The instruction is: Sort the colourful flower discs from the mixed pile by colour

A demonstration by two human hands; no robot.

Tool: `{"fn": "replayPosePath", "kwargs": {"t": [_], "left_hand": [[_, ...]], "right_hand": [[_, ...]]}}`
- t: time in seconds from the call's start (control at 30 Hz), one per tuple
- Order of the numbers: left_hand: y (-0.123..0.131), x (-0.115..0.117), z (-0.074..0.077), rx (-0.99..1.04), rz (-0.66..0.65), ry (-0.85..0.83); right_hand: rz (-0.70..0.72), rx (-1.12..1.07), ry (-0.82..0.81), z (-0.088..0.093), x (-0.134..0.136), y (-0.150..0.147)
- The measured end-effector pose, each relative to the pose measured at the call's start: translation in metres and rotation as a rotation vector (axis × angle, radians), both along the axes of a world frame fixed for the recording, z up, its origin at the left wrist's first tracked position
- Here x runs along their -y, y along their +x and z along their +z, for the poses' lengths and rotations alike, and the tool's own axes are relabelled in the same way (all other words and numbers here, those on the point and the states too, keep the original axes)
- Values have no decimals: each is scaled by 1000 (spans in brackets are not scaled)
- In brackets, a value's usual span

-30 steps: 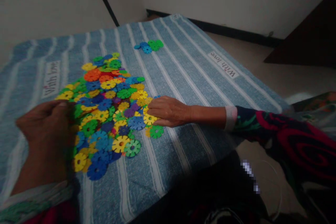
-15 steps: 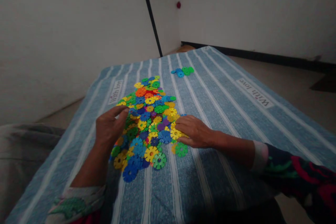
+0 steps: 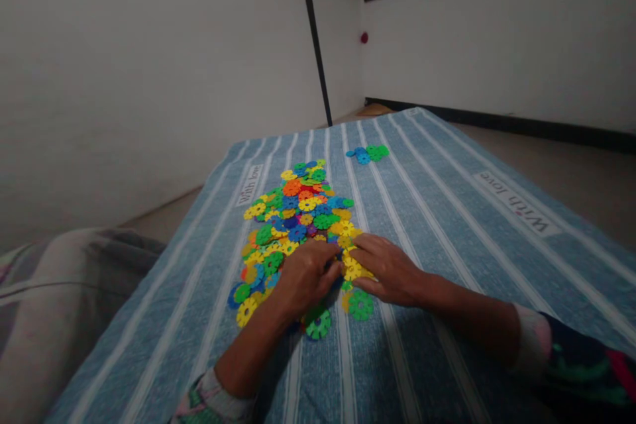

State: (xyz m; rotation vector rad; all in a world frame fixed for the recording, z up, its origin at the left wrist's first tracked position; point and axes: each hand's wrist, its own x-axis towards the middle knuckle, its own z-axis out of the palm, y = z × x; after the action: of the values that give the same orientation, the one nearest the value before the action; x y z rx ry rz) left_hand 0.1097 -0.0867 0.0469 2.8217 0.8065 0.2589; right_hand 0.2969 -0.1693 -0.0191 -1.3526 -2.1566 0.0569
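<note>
From here the notched discs [image 3: 297, 233] look like thin, smooth plastic with a faint sheen. The cloth [image 3: 407, 225] beneath them is matt and woven, slightly coarse. The right sleeve [image 3: 571, 351] looks like soft printed fabric. The wall [image 3: 163, 46] seems smooth and matt; whether the dark pole [image 3: 317, 46] is metal or plastic, I can't tell.

Two hands [image 3: 390, 270], one disc pile [image 3: 298, 212], one disc cluster [image 3: 366, 155].
</note>
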Motion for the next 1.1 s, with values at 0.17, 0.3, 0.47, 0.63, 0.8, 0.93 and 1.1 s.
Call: {"fn": "replayPosePath", "kwargs": {"t": [0.17, 0.3, 0.47, 0.63, 0.8, 0.93, 1.1], "left_hand": [[8, 7, -6, -102, 30, 54], [12, 12, -4, -163, 64, 56], [12, 15, -6, -97, 86, -13], [11, 14, -12, 71, 112, -170], [12, 14, -11, 201, 82, -227], [6, 4, -3, 337, 50, -165], [-23, -36, 7, 450, 301, -31]], "right_hand": [[8, -48, 12, -3, -1, -1], [37, -123, 57, -6, -2, -1], [57, -220, 72, -6, -1, -1], [78, -358, 73, -2, 0, -2], [57, -458, 10, 10, 2, -1], [-43, -567, -68, 16, 4, 5], [-177, -656, -103, 22, -6, 25]]}}
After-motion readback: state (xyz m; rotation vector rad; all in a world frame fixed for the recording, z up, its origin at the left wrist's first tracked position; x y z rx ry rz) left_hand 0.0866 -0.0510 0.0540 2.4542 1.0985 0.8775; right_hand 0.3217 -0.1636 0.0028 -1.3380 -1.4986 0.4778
